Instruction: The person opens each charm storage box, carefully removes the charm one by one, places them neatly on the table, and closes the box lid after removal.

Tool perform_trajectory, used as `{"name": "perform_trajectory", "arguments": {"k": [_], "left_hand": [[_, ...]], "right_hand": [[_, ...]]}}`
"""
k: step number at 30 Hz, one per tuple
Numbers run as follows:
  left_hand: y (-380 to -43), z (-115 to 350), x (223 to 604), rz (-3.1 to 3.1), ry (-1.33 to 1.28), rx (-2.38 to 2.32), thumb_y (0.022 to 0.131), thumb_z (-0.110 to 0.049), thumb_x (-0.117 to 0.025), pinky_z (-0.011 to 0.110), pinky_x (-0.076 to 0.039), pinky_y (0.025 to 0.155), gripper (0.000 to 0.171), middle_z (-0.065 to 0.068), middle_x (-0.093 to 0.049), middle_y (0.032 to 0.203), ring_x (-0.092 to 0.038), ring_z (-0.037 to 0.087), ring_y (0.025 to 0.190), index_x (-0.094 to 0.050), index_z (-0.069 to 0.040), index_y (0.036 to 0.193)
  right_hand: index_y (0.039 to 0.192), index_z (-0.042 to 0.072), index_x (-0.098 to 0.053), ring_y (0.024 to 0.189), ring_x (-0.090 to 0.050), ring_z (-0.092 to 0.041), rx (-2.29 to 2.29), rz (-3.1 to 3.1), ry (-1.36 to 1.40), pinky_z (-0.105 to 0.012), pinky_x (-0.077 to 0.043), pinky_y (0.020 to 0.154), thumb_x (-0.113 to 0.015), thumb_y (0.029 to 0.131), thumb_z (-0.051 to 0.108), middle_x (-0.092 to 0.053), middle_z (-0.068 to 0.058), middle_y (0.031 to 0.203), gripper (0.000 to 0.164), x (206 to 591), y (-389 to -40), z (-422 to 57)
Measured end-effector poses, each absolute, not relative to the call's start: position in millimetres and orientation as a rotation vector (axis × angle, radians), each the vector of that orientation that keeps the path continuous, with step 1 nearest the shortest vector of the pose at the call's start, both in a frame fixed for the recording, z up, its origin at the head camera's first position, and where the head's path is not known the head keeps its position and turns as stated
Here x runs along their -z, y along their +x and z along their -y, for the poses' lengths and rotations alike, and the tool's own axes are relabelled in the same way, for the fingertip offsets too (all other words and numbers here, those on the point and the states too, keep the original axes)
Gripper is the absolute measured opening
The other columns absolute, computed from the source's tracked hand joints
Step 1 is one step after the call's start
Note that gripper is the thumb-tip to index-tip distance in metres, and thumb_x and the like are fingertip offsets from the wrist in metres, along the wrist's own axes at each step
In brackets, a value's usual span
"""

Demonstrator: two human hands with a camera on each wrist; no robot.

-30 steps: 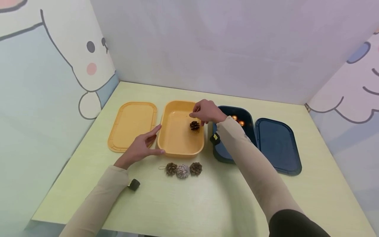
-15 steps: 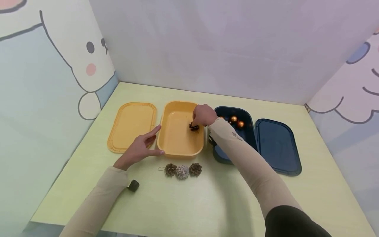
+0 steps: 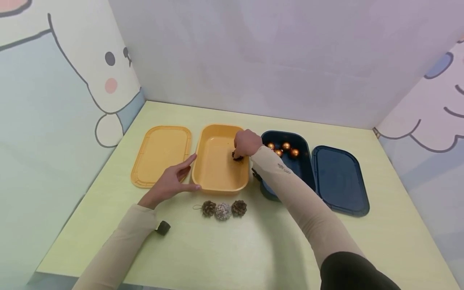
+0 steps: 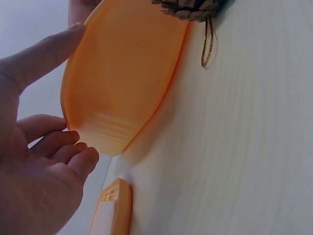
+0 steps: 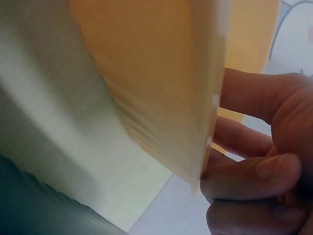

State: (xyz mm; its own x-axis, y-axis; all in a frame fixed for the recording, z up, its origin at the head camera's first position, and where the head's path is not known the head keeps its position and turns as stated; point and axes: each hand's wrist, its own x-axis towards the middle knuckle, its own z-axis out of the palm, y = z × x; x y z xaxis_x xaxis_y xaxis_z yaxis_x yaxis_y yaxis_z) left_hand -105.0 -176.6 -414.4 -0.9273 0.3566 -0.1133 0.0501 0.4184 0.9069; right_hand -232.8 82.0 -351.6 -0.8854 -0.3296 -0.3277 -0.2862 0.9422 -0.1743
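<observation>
My left hand [image 3: 168, 183] rests at the near-left corner of the yellow box [image 3: 215, 183], thumb on the front rim and fingers along the left side. In the left wrist view its fingertips touch the orange-looking box wall [image 4: 127, 73]. My right hand [image 3: 247, 143] reaches over the right rim and pinches a dark pine cone [image 3: 237, 158] low inside the box, partly covered by the fingers. From the right wrist, box wall [image 5: 146, 88] hides the cone, and curled fingers [image 5: 249, 176] show beside the rim.
Several pine cones [image 3: 222, 211], one whitish, lie in a row before the box. A dark blue box [image 3: 308, 169] with shiny copper balls [image 3: 286, 146] stands at right, partly under the right forearm. The yellow lid [image 3: 163, 155] and blue lid [image 3: 340, 181] lie at the outer sides.
My right hand has come down from above the pine cone onto it, covering more of it. The forearm has shifted left, exposing more copper balls. My left hand stays in place.
</observation>
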Motion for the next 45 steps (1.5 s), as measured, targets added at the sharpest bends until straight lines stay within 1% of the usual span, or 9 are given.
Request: {"name": "perform_trajectory", "arguments": {"k": [6, 9, 13, 21, 30, 33, 38, 41, 45], "left_hand": [[-104, 178, 416, -2.381, 0.363, -1.523, 0.078, -0.033, -0.087, 0.033, -0.029, 0.119, 0.104, -0.003, -0.021, 0.169, -0.025, 0.027, 0.155, -0.026, -0.015, 0.160], [-105, 178, 417, -2.376, 0.373, -1.538, 0.078, -0.032, -0.087, 0.033, -0.029, 0.119, 0.104, -0.002, -0.020, 0.169, -0.025, 0.027, 0.155, -0.026, -0.014, 0.160], [-105, 178, 418, -2.382, 0.377, -1.542, 0.078, -0.032, -0.087, 0.033, -0.029, 0.119, 0.104, -0.001, -0.021, 0.169, -0.025, 0.028, 0.155, -0.026, -0.014, 0.160], [-105, 178, 417, -2.385, 0.376, -1.538, 0.079, -0.032, -0.087, 0.033, -0.029, 0.120, 0.103, -0.003, -0.020, 0.169, -0.024, 0.026, 0.155, -0.026, -0.015, 0.160], [-105, 177, 416, -2.382, 0.369, -1.532, 0.079, -0.032, -0.087, 0.034, -0.029, 0.120, 0.103, -0.003, -0.020, 0.169, -0.024, 0.026, 0.155, -0.026, -0.015, 0.160], [-106, 177, 417, -2.378, 0.369, -1.530, 0.078, -0.033, -0.087, 0.034, -0.029, 0.120, 0.103, -0.003, -0.020, 0.169, -0.024, 0.026, 0.155, -0.026, -0.016, 0.160], [-106, 177, 417, -2.369, 0.373, -1.539, 0.078, -0.032, -0.087, 0.033, -0.028, 0.120, 0.103, -0.003, -0.020, 0.169, -0.023, 0.026, 0.156, -0.026, -0.015, 0.160], [-107, 178, 417, -2.366, 0.370, -1.543, 0.078, -0.032, -0.087, 0.032, -0.028, 0.120, 0.103, -0.003, -0.020, 0.169, -0.023, 0.026, 0.156, -0.026, -0.015, 0.160], [-106, 178, 416, -2.369, 0.359, -1.539, 0.078, -0.032, -0.087, 0.032, -0.029, 0.120, 0.104, -0.004, -0.020, 0.169, -0.024, 0.026, 0.155, -0.026, -0.017, 0.160]], "right_hand": [[0.059, 0.018, -0.058, 0.062, -0.054, -0.018, 0.144, -2.766, -0.468, -0.030, -0.044, 0.050, -0.079, 0.080, 0.023, -0.053, 0.004, 0.059, 0.030, 351, -230, -80], [0.059, 0.018, -0.059, 0.063, -0.055, -0.018, 0.145, -2.762, -0.467, -0.030, -0.044, 0.051, -0.079, 0.081, 0.024, -0.053, 0.003, 0.059, 0.031, 351, -228, -79], [0.059, 0.017, -0.060, 0.063, -0.055, -0.018, 0.159, -2.761, -0.467, -0.029, -0.043, 0.050, -0.078, 0.081, 0.020, -0.054, 0.003, 0.060, 0.029, 350, -228, -79], [0.067, 0.017, -0.070, 0.069, -0.060, -0.019, 0.237, -2.755, -0.471, -0.027, -0.046, 0.052, -0.078, 0.081, 0.018, -0.065, 0.001, 0.068, 0.016, 349, -225, -83], [0.075, 0.015, -0.076, 0.073, -0.062, -0.019, 0.361, -2.749, -0.474, -0.027, -0.049, 0.057, -0.080, 0.082, 0.020, -0.072, -0.002, 0.079, 0.010, 340, -217, -84], [0.079, 0.014, -0.077, 0.066, -0.062, -0.018, 0.388, -2.741, -0.465, -0.027, -0.049, 0.054, -0.080, 0.082, 0.020, -0.074, -0.004, 0.083, 0.008, 337, -215, -85], [0.088, 0.014, -0.078, 0.058, -0.061, -0.018, 0.434, -2.746, -0.442, -0.026, -0.050, 0.049, -0.081, 0.082, 0.022, -0.073, -0.005, 0.090, 0.010, 334, -214, -88], [0.093, 0.015, -0.078, 0.065, -0.063, -0.020, 0.457, -2.760, -0.463, -0.028, -0.052, 0.054, -0.080, 0.083, 0.023, -0.074, -0.005, 0.092, 0.013, 331, -211, -91], [0.095, 0.014, -0.077, 0.081, -0.064, -0.023, 0.476, -2.767, -0.519, -0.033, -0.057, 0.069, -0.080, 0.084, 0.024, -0.075, -0.005, 0.095, 0.016, 325, -206, -94]]}}
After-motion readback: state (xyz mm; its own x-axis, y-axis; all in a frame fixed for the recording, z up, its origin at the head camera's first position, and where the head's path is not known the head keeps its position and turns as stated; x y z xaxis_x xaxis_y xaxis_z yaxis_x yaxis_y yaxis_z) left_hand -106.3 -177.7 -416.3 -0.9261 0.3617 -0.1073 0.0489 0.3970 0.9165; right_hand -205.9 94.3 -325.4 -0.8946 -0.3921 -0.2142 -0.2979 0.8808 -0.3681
